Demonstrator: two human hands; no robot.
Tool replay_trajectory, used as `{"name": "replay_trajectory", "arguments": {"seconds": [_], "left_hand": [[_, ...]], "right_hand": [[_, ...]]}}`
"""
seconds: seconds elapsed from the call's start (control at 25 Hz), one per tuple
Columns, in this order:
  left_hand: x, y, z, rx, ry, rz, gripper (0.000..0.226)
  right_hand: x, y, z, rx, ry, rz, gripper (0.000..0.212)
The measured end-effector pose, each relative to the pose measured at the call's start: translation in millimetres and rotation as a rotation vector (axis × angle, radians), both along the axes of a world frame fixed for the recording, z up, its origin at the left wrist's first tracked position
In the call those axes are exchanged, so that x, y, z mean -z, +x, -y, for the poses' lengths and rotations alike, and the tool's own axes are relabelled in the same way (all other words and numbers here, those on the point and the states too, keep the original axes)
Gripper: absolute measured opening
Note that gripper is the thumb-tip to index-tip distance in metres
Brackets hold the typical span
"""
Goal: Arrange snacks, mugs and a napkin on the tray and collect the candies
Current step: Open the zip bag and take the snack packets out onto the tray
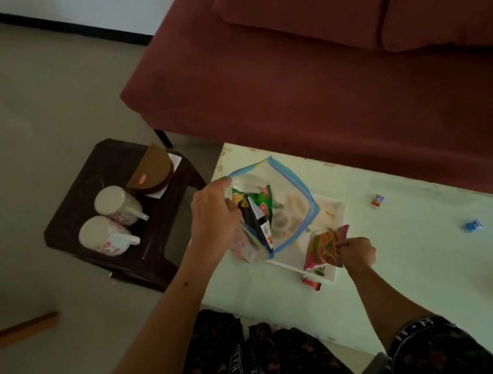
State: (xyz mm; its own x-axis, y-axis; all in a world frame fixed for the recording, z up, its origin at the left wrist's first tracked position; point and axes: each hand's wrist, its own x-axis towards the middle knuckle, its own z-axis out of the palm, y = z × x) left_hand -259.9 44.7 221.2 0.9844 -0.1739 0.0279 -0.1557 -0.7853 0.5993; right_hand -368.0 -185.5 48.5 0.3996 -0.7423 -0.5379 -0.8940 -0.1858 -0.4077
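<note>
The left hand (215, 222) holds the zip bag (278, 204) open by its rim, and the right hand (357, 254) pinches a snack packet (325, 250) just above the white tray (333, 211), so I think it should be laid flat directly below this grip.

No legible text on anything
</note>
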Motion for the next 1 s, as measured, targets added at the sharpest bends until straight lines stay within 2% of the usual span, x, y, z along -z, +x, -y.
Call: {"name": "replay_trajectory", "arguments": {"seconds": [0.12, 0.2, 0.28, 0.36, 0.44, 0.48, 0.52, 0.56, 0.64, 0.68, 0.76, 1.0], "left_hand": [[-2.1, -8.3, -2.2, 0.024, -0.026, -0.006, 0.043], [-3.2, -13.5, -2.6, 0.027, -0.027, -0.03, 0.043], [-2.9, -17.6, -2.4, 0.034, -0.036, -0.052, 0.043], [-2.5, -21.9, -2.2, 0.049, -0.038, -0.076, 0.042], [-2.1, -25.3, -3.2, 0.066, -0.028, -0.095, 0.043], [-1.5, -27.7, -3.3, 0.076, -0.027, -0.102, 0.043], [-1.7, -30.9, -2.8, 0.089, -0.032, -0.107, 0.043], [-2.9, -34.1, -2.3, 0.106, -0.042, -0.108, 0.042], [-5.8, -38.8, -1.6, 0.122, -0.069, -0.106, 0.042], [-7.0, -39.4, -1.6, 0.122, -0.078, -0.097, 0.042], [-8.5, -38.4, -2.1, 0.127, -0.083, -0.076, 0.044], [-4.2, -31.8, -4.4, 0.12, -0.057, -0.078, 0.04]], "right_hand": [[6.6, -7.5, 5.8, 0.076, 0.079, -0.056, 0.024], [5.6, -11.6, 13.3, 0.13, 0.155, -0.121, 0.035], [-7.5, -7.2, 18.0, 0.198, 0.217, -0.077, 0.04], [-39.7, 9.1, 16.6, 0.22, 0.138, 0.1, 0.036], [-86.5, 21.3, 3.0, 0.175, 0.005, 0.447, 0.024], [-111.0, 23.7, -11.6, 0.119, 0.033, 0.62, 0.022], [-129.4, 25.7, -29.3, 0.002, 0.093, 0.706, 0.026], [-138.8, 27.1, -48.7, -0.175, 0.137, 0.661, 0.035], [-137.4, 30.9, -86.3, -0.547, 0.103, 0.309, 0.051], [-131.6, 33.7, -101.9, -0.647, 0.056, 0.133, 0.051], [-118.9, 40.5, -121.0, -0.656, 0.045, 0.018, 0.045], [-126.9, 45.3, -119.8, -0.582, -0.035, 0.086, 0.029]]}}
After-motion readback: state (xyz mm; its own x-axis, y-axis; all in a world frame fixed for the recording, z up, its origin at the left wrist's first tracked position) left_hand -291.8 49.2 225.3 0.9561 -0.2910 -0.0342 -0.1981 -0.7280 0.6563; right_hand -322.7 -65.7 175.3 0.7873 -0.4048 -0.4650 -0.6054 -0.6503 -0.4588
